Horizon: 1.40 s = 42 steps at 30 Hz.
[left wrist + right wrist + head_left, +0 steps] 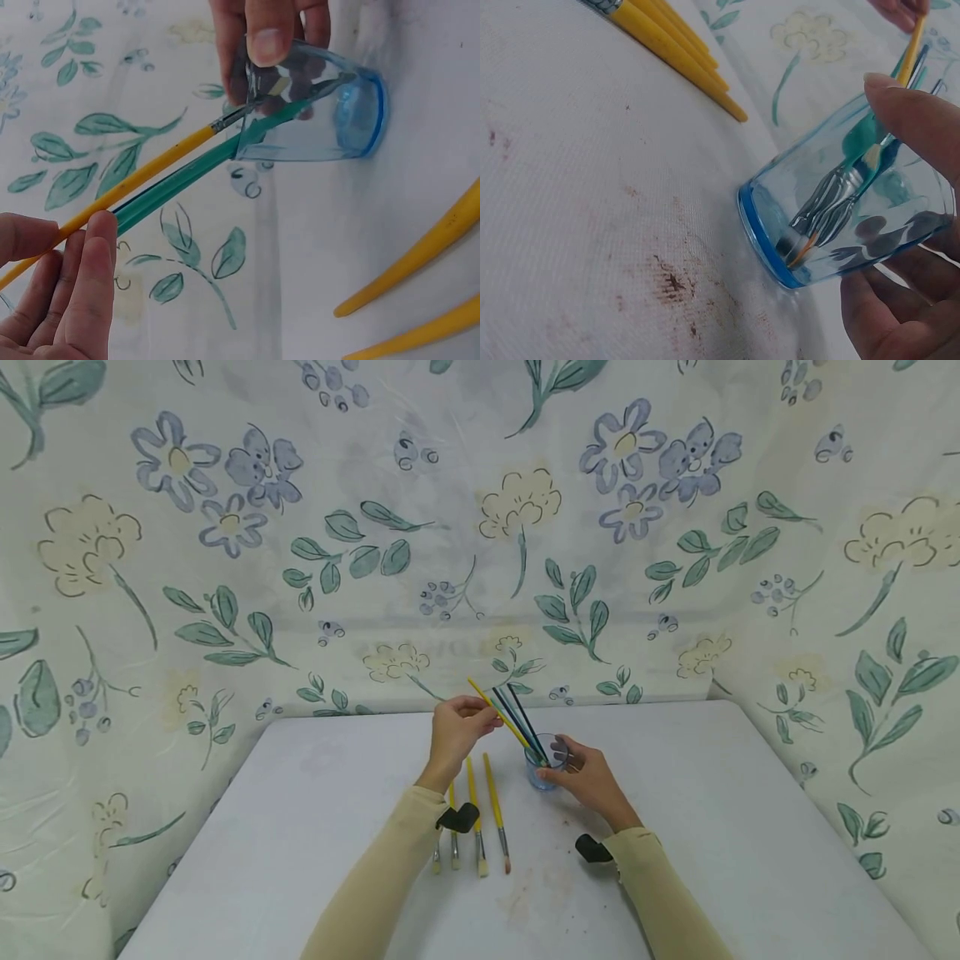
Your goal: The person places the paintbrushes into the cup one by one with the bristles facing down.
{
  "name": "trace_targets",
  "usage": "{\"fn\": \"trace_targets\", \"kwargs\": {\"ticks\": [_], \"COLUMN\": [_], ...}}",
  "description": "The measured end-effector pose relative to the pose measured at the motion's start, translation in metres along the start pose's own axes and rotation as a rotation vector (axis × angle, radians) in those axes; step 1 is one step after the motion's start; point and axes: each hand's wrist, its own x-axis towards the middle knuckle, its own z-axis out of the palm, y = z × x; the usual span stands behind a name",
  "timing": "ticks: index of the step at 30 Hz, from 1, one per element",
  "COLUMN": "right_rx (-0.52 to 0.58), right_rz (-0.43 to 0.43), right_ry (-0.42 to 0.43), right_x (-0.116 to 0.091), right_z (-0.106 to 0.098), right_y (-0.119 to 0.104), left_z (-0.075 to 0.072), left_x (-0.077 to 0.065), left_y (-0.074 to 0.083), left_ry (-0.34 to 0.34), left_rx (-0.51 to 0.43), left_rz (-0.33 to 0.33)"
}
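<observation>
My left hand (456,735) pinches a yellow-handled paintbrush (165,156) by its handle. The brush slants down, its pale bristle end inside the mouth of a clear blue-tinted glass (545,779). Around that glass curl the thumb and fingers of my right hand (594,775), near the rim. Several teal and dark-handled paintbrushes (180,178) lean in the glass, bristles down; in the right wrist view their metal ferrules (821,206) reach toward its base. Left of the glass, several yellow paintbrushes (492,793) lie side by side on the table, partly hidden by my left wrist.
The white table (322,810) carries brownish stains (671,281) in front of the glass. A floral-patterned sheet (465,552) hangs behind the table and along its sides. Dark wrist-camera mounts (459,817) sit on both wrists.
</observation>
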Motion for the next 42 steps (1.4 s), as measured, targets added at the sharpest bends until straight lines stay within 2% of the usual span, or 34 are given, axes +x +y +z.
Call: {"fn": "trace_targets", "kwargs": {"ticks": [12, 30, 42], "right_rx": [0.012, 0.027, 0.017], "right_rz": [-0.023, -0.006, -0.009], "right_ry": [-0.009, -0.003, -0.005], "right_x": [-0.002, 0.0, 0.001], "right_z": [-0.001, -0.001, 0.0], "right_y": [0.0, 0.003, 0.003], "left_z": [0.005, 0.007, 0.0], "left_x": [-0.004, -0.008, -0.008], "left_y": [-0.003, -0.011, -0.009], "left_ry": [-0.001, -0.02, -0.007], "left_rx": [0.026, 0.037, 0.049], "left_rz": [0.025, 0.05, 0.051]}}
